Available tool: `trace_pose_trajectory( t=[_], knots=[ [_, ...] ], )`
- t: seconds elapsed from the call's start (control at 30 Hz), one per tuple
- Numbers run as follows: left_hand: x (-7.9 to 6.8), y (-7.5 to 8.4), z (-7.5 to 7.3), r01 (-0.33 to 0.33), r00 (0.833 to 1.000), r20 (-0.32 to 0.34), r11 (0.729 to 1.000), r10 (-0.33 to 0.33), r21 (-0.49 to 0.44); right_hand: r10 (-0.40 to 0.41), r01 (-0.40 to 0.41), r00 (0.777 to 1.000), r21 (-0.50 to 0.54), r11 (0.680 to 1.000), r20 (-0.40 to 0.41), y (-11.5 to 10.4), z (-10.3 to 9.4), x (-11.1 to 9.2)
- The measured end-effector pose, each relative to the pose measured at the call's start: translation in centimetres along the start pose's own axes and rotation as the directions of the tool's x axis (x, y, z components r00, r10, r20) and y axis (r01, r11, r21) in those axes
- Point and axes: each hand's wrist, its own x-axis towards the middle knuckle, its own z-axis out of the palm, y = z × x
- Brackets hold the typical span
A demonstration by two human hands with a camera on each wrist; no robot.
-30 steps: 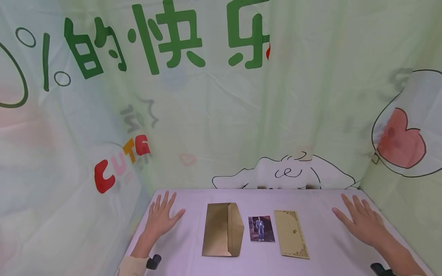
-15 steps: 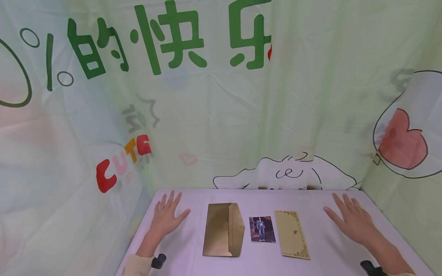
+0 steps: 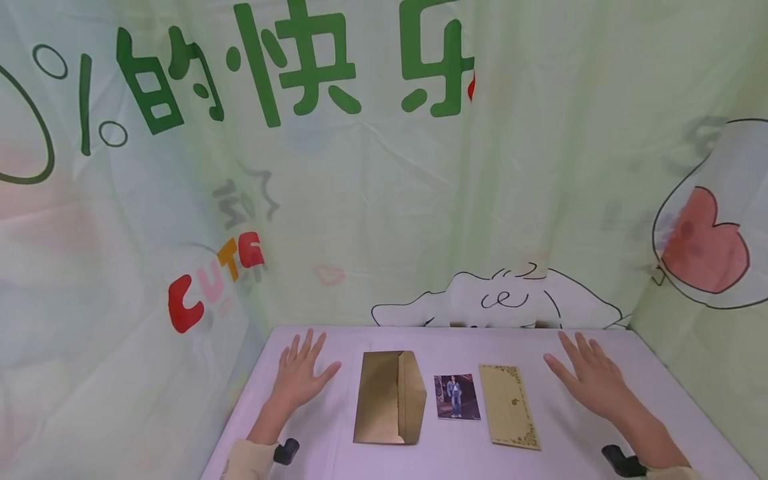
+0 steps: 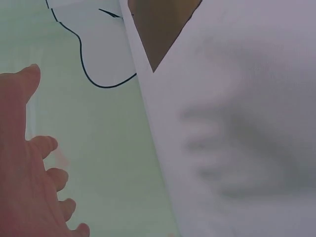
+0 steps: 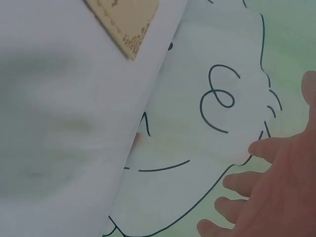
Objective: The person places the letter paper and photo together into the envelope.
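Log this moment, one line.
left hand: spread, empty | right hand: spread, empty | gold envelope, photo, patterned card: side by side on table, untouched

Left wrist view crops 1 envelope (image 4: pixel 161 27); right, 1 card (image 5: pixel 129 22).

The pale lilac worktop (image 3: pixel 444 461) spans the lower middle of the head view. Flat on it, in a row, lie a gold envelope (image 3: pixel 378 398) at lower centre, a small dark photo (image 3: pixel 457 398) just right of it, and a yellowish card (image 3: pixel 507 408) with brown patterned edging farther right.
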Motion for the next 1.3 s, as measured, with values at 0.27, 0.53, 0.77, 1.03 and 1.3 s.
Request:
trace_pose_trajectory(
  t=[0.27, 0.53, 0.77, 1.03, 1.3],
  knots=[
    [-0.2, 0.6, 0.5, -0.008, 1.000, -0.009, 1.000, 0.008, -0.017, -0.008, 0.007, 1.000, 0.024, 1.000, 0.009, -1.8, 1.0, 0.4],
    [-0.1, 1.3, 1.1, -0.021, 1.000, -0.013, 0.999, 0.021, -0.029, -0.039, 0.038, 0.999, 0.049, 0.998, 0.012, -3.7, 1.7, 0.7],
    [0.0, 2.2, 1.9, -0.045, 0.999, -0.012, 0.998, 0.045, -0.035, -0.070, 0.069, 0.997, 0.050, 0.996, 0.025, -5.6, 2.8, 0.9],
    [0.1, 3.5, 2.6, -0.075, 0.997, 0.015, 0.995, 0.076, -0.061, -0.104, 0.102, 0.994, 0.065, 0.993, 0.033, -7.7, 3.9, 1.3],
    [0.2, 4.2, 3.2, -0.098, 0.994, 0.052, 0.994, 0.101, -0.045, -0.153, 0.151, 0.988, 0.085, 0.985, 0.024, -9.5, 4.9, 1.9]
  ],
)
